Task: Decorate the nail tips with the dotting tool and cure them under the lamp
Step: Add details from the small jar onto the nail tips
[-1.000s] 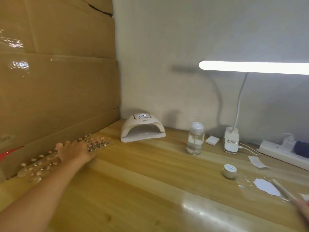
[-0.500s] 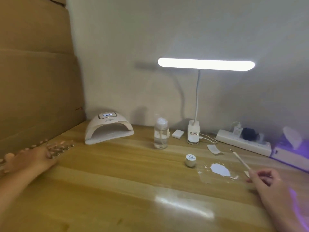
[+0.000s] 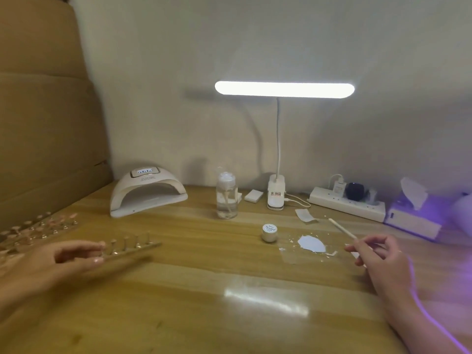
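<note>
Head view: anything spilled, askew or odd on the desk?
A white paint blob lies beside the jar, white flecks scattered round it; it seems to sit on clear film, so probably a palette, not a spill. The left hand holds the nail tip strip, the right hand the dotting tool; neither looks off.

Wooden table [image 3: 229,315]: nail lamp [image 3: 146,190] back left; pump bottle [image 3: 226,198], desk lamp base [image 3: 275,196], power strip [image 3: 347,204], tissue box [image 3: 411,221] along wall; gel jar [image 3: 269,232] mid-table; nail-tip rows [image 3: 38,228] far left.
</note>
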### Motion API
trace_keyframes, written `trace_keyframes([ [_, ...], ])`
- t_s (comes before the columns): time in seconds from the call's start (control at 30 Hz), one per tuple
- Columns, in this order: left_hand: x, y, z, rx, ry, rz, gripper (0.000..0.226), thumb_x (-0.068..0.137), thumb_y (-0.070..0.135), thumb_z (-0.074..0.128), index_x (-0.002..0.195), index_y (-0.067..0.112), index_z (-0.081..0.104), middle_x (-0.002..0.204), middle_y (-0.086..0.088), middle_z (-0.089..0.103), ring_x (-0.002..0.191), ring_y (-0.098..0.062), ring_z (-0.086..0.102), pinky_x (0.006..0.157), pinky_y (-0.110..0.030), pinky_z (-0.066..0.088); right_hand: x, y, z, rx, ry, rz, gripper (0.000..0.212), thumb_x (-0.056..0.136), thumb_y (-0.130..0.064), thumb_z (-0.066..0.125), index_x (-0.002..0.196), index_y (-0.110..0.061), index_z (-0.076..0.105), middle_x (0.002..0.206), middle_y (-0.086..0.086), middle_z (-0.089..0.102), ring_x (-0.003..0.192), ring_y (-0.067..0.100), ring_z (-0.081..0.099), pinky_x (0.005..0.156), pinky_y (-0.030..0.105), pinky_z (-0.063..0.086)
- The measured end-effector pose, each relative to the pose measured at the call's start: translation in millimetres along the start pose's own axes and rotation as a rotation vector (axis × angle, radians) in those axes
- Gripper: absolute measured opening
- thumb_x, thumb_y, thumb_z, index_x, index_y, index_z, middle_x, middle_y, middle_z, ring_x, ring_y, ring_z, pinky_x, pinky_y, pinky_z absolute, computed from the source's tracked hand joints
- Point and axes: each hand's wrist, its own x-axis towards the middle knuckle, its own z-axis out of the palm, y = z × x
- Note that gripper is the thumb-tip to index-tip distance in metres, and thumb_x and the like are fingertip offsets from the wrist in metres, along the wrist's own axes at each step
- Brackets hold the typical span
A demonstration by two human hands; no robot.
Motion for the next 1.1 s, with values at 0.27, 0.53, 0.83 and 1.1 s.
trace_keyframes([
  [0.27, -6, 161, 149, 0.121, -0.423, 0.340, 0.039, 0.068, 0.061, 0.076, 0.105, 0.052, 0.068, 0.099, 0.029, 0.068, 0.071, 0.005, 0.054, 0.061, -0.010, 0.041, 1, -8, 0, 0.083, -0.063, 0.056, 0.007, 0.092, -0.011, 0.062, 0.093, -0.010, 0.055, 0.073, 0.007, 0.071, 0.059, 0.015, 0.052, 0.054, 0.030, 0.043],
  [0.53, 19, 213, 237, 0.037, -0.629, 0.406, 0.034, 0.078, 0.030, 0.082, 0.109, 0.038, 0.070, 0.099, 0.020, 0.070, 0.085, 0.009, 0.061, 0.071, -0.006, 0.042, 12, 0, -2, 0.129, -0.068, 0.152, 0.008, 0.093, -0.012, 0.061, 0.086, -0.013, 0.066, 0.056, -0.007, 0.061, 0.047, 0.005, 0.047, 0.047, 0.019, 0.041],
  [0.83, 25, 212, 243, 0.063, -0.711, 0.489, 0.023, 0.087, 0.027, 0.074, 0.105, 0.041, 0.069, 0.084, 0.025, 0.060, 0.075, 0.006, 0.050, 0.069, -0.010, 0.040, 13, 0, 3, 0.174, -0.047, 0.169, 0.014, 0.085, -0.025, 0.076, 0.082, -0.017, 0.066, 0.050, -0.009, 0.051, 0.050, 0.009, 0.045, 0.052, 0.026, 0.042],
  [1.1, 33, 214, 236, 0.134, -0.754, 0.531, 0.024, 0.085, 0.029, 0.073, 0.100, 0.048, 0.069, 0.089, 0.024, 0.061, 0.082, 0.001, 0.053, 0.078, -0.023, 0.047, 13, 8, 7, 0.045, -0.027, 0.150, 0.031, 0.094, -0.032, 0.064, 0.090, -0.004, 0.052, 0.062, 0.003, 0.048, 0.048, 0.012, 0.040, 0.044, 0.023, 0.034],
])
